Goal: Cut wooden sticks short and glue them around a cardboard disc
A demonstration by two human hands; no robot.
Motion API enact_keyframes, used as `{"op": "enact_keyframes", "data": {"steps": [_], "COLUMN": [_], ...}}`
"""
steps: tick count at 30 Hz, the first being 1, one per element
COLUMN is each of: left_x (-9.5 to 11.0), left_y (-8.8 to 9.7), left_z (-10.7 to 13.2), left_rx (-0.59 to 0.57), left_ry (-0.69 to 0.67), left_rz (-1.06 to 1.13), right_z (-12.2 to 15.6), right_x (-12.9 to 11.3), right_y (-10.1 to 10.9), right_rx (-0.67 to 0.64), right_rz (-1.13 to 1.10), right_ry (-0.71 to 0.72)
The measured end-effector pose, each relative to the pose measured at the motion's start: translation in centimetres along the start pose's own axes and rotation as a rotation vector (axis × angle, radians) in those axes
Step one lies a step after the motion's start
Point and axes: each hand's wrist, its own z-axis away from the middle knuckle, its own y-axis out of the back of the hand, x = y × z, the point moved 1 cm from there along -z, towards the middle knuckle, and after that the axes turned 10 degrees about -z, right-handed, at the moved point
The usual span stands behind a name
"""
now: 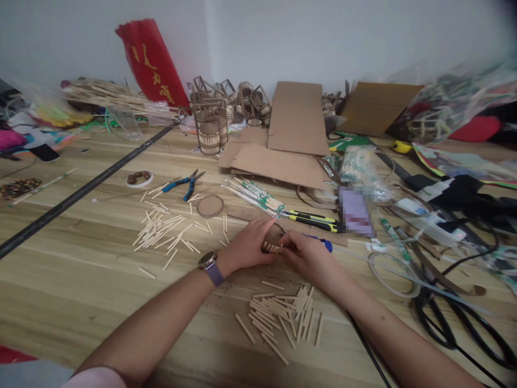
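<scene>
Left hand (pixel 251 243) cradles the small, round, brown, wooden-stick-edged piece (pixel 271 248) from nine o'clock; right hand (pixel 305 256) pinches at three: likely light, crushable, best held by its sides.

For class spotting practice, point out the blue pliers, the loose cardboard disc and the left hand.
Blue pliers (pixel 191 181): head view, where the handles meet.
Loose cardboard disc (pixel 210 206): head view, middle of its flat face.
Left hand (pixel 251 243): head view, its back.
</scene>
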Motion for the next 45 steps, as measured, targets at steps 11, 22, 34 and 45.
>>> {"op": "enact_keyframes", "data": {"steps": [11, 22, 34, 45], "left_x": [-0.15, -0.29, -0.2, -0.21], "left_y": [-0.12, -0.23, -0.05, -0.05], "left_z": [0.0, -0.05, -0.11, -0.07], "left_rx": [0.005, 0.032, 0.04, 0.057], "left_ry": [0.007, -0.001, 0.044, 0.063], "left_rz": [0.025, -0.016, 0.002, 0.036], "right_z": [0.14, 0.24, 0.3, 0.31], "right_x": [0.51, 0.46, 0.55, 0.43], "right_y": [-0.36, -0.4, -0.53, -0.6], "right_rx": [-0.01, -0.013, -0.022, -0.03], "right_rz": [0.022, 0.051, 0.072, 0.083], "right_ry": [0.027, 0.033, 0.036, 0.031]}}
